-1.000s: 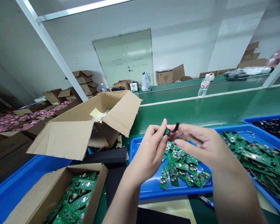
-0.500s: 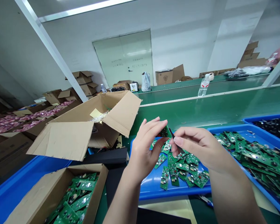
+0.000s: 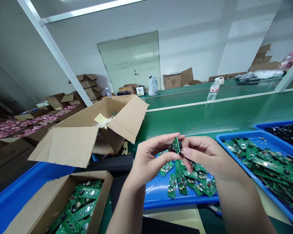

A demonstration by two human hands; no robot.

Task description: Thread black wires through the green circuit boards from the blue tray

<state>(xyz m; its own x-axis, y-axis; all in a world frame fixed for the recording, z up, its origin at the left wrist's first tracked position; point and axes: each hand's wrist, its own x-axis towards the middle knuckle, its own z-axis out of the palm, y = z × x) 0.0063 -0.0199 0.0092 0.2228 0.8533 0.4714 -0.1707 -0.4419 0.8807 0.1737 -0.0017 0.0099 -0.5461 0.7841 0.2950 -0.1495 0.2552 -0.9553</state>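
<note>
A small green circuit board [image 3: 176,146] is pinched on edge between the thumb and fingers of my left hand [image 3: 146,159]. My right hand [image 3: 207,154] grips a small black part [image 3: 181,145] against the board's right side. My right fingers partly cover the part, so its exact kind and whether it is attached cannot be told. Both hands are raised over a blue tray [image 3: 166,202], where several green circuit boards [image 3: 182,182] lie loosely spread.
At right stand a blue tray of piled boards [image 3: 271,162] and another of black parts [image 3: 288,133]. A carton of boards [image 3: 83,201] is at lower left, below a large open carton [image 3: 73,139]. A blue-handled tool [image 3: 216,209] lies near my right forearm. A water bottle [image 3: 213,91] stands behind.
My hands have come closer together and my left fingers have lowered and curled in. The board has turned to show more of its face, with the black part now against it.
</note>
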